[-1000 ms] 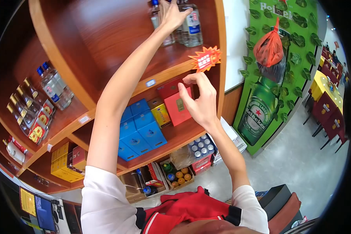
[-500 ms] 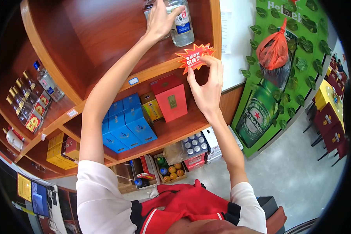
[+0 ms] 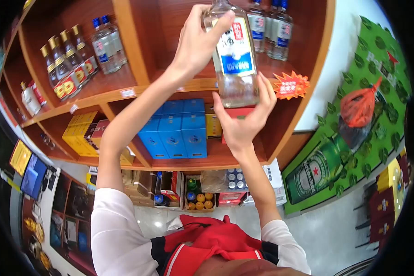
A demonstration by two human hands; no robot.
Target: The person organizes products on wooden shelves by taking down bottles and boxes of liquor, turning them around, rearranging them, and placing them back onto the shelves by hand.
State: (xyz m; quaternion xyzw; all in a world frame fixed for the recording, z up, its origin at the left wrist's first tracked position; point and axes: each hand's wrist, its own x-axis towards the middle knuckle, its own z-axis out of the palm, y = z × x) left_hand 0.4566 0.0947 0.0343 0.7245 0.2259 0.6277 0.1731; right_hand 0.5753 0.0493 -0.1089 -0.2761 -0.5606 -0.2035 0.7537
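One clear bottle, labelled white and blue: left hand grips it, right hand cups its base.

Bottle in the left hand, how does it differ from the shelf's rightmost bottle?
The held bottle is in the left hand; the shelf bottle stands on the shelf. The held bottle's cap is out of frame; the shelf bottle's blue cap shows. Both are clear glass.
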